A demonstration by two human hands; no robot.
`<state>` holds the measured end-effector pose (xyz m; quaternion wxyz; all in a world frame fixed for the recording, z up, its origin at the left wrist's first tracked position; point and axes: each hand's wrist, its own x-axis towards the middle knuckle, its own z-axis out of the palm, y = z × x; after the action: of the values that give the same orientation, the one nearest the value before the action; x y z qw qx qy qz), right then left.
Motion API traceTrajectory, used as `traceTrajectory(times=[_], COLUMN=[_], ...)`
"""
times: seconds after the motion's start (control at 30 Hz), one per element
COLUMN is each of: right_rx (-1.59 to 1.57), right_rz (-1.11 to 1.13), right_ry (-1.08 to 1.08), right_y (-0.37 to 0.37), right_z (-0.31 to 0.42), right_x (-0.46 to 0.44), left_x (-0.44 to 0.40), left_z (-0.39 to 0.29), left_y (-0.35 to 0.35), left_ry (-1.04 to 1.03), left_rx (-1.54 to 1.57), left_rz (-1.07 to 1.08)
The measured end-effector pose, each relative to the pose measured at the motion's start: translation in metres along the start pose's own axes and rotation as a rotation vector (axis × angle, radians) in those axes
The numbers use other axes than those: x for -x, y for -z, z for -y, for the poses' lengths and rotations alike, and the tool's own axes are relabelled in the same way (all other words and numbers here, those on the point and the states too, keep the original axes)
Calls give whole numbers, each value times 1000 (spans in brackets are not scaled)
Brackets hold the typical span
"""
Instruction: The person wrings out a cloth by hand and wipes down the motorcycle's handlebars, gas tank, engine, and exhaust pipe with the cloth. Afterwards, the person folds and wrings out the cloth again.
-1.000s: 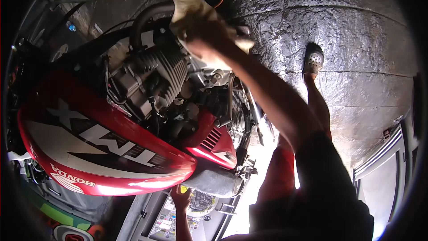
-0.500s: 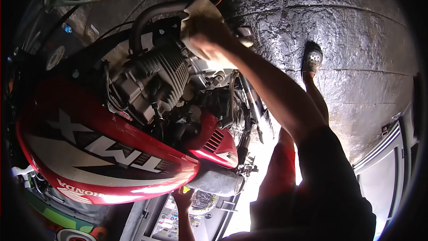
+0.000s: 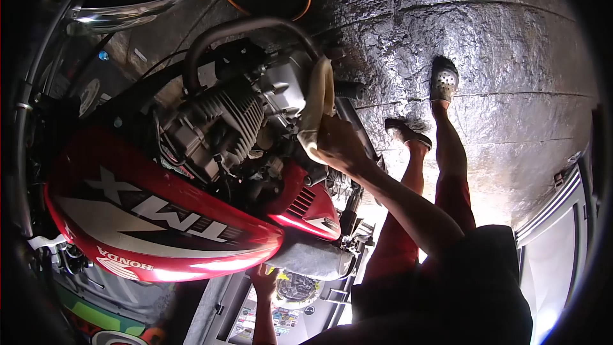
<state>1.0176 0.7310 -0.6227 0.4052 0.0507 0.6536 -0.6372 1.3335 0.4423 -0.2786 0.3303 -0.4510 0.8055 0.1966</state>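
Floor [image 3: 517, 57], tank [image 3: 159, 217], cloth [image 3: 314, 105] in right hand [image 3: 341, 144]

The motorcycle [image 3: 199, 147] occupies the left half of the view. Its fuel tank [image 3: 166, 223] is at lower left; the seat [image 3: 313, 257] adjoins the tank's right end. The engine [image 3: 239, 115] sits above the tank in the view, and the exhaust pipe [image 3: 249, 24] curves around its upper side. The cloth [image 3: 316, 99] is in the right hand [image 3: 341, 144], at the engine's right side. The left hand [image 3: 263, 279] is just below the tank-seat junction. The hose [image 3: 310, 1] lies on the floor [image 3: 511, 45], above the exhaust pipe in the view. Both shoes [image 3: 445, 80] are right of the cloth.
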Motion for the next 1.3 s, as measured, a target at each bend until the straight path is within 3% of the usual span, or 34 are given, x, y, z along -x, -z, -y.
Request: traceTrajectory(times=[0.03, 0.13, 0.17, 0.23, 0.37, 0.4, 0.43, 0.47, 0.53, 0.57, 0.6, 0.63, 0.7, 0.73, 0.77, 0.87, 1.0, 1.07, 1.1, 1.2, 1.27, 1.3], right_rx=[91, 30, 161, 219, 41, 40, 17, -2, -64, -112, -62, -13, -163, -1075, -1397, -1625, -1704, -1387, -1422, -1415, -1325, -1235], right_rz=[18, -368, -455, -455, -602, -651, -586, -534, -106, -121, -132, -141, -328, -329, -372, -548, -384, -323, -257, -354, -619, -630], right_ry=[57, 323, 462, 283, 394, 417, 432, 458, 173, 230, 180, 130, 203, -81, -272, -349, -214, -109, -56, -69, -205, -232], right_y=[4, 5, 6, -17, -45, -52, -56, -48, -25, -17, -3, 12, 20, 41, 60, 74, 52, 23, 10, -30, -45, -43], right_z=[1, 5, 5, -10, -34, -42, -48, -54, -77, -94, -102, -111, -208, -201, -188, -180, -196, -237, -251, -292, -282, -293], right_x=[1, -13, -43, -92, -101, -88, -65, -45, -10, 8, 26, 43, 65, 94, 110, 154, 200, 203, 207, 229, 252, 264], left_x=[-1, 4, 4, 2, 1, 0, 2, -2, -2, -4, -7, -5, -2, -2, -5, -6, -6, -7, -10, -13, -9, -11], left_z=[3, 12, 9, 3, 2, 21, -16, 14, -13, 1, -2, -10, -17, -16, -13, -18, -26, -31, -32, -24, -34, -32], left_y=[1, 8, 3, 0, -2, 13, 5, 14, 3, 10, 9, 6, 3, 4, 4, 3, -3, -4, -2, -2, -7, -4], left_ry=[1, 74, 43, 26, 10, 27, 31, 83, 23, 36, -76, -4, 89, 108, 119, 88, 15, 18, -45, -61, -122, -114], left_rx=[35, -72, -1, 83, 233, -55, -154, -56, 27, 63, 35, 127, 231, 240, 255, 231, 205, 185, 59, -15, -64, -104], left_rz=[8, 13, 16, 19, -53, 23, 6, 71, 34, 89, 86, 85, 80, 76, 70, 89, 49, 46, 87, 31, 14, 0])
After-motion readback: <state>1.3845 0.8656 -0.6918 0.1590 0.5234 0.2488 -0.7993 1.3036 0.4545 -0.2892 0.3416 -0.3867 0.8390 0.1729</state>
